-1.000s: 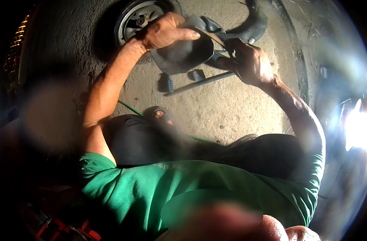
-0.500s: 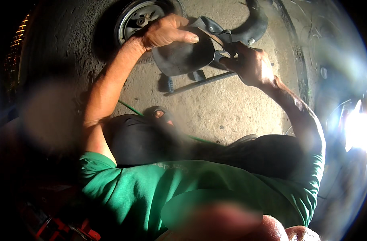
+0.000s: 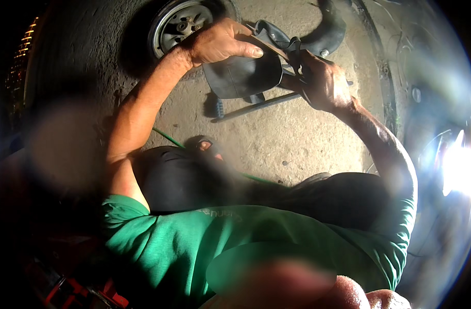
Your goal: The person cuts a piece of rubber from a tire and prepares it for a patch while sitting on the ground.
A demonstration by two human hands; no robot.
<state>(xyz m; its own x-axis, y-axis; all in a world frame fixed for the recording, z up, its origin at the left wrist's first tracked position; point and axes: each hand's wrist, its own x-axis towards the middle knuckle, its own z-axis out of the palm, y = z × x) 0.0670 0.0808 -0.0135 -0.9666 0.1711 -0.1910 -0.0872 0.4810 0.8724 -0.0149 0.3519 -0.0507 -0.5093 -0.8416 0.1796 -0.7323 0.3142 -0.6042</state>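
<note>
My left hand (image 3: 222, 44) grips a wide piece of black rubber (image 3: 245, 77), its thumb lying on top and the fingers hidden behind. The rubber looks like a flattened section of inner tube and hangs over the concrete. My right hand (image 3: 323, 82) is closed round what look like scissors (image 3: 292, 59), at the rubber's right edge. Their blades are partly hidden by the rubber and fingers. Just beyond the hands, a black inner tube (image 3: 330, 26) with a metal valve curves over the ground.
A wheel (image 3: 181, 26) with a metal rim lies beyond my left hand. Below the rubber, a dark bar (image 3: 256, 108) and a small ribbed pedal-like piece (image 3: 219, 108) rest on the concrete. A green hose (image 3: 168, 137) runs by my foot. Bright light glares at the right.
The left hand and the rubber piece have shifted slightly to the right, toward the right hand. The right hand stays nearly in place, and the blades show less between the hands.
</note>
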